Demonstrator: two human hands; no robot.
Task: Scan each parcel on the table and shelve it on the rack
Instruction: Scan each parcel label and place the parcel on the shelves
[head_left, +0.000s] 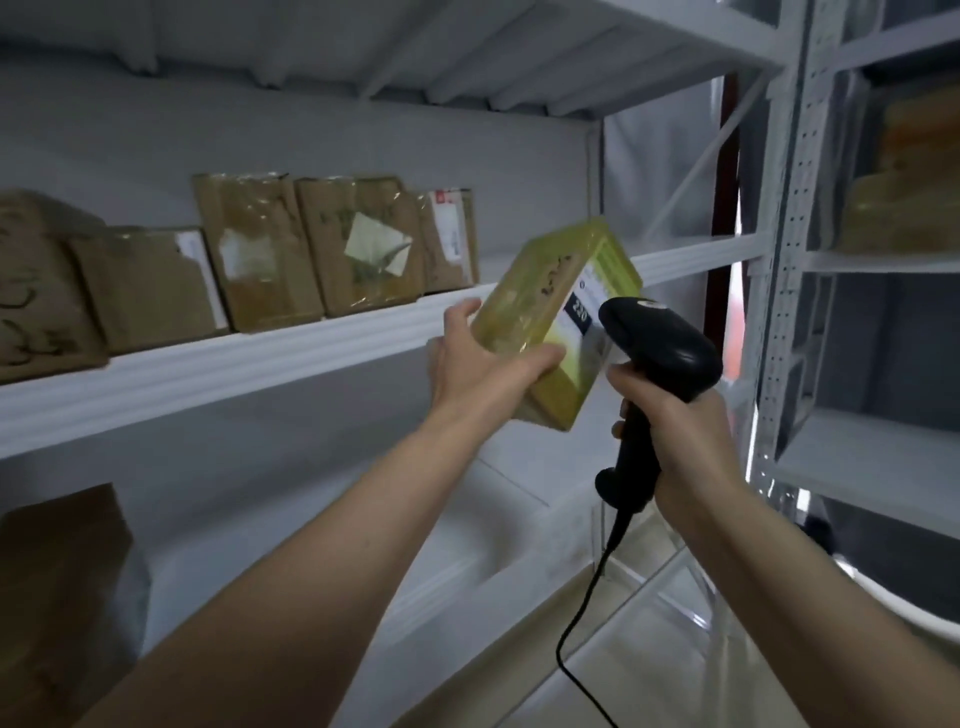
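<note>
I see bare shelf (519, 291) right of the row of brown parcels (311, 244), open up to the rack post (795, 218). My left hand (478, 358) holds the yellow parcel (545, 306) just before that gap; the scanner (654, 343) crowds its right side.

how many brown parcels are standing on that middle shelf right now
5 in a row: the leftmost, cut off by the frame, then and the rightmost. More may sit behind them.
</note>
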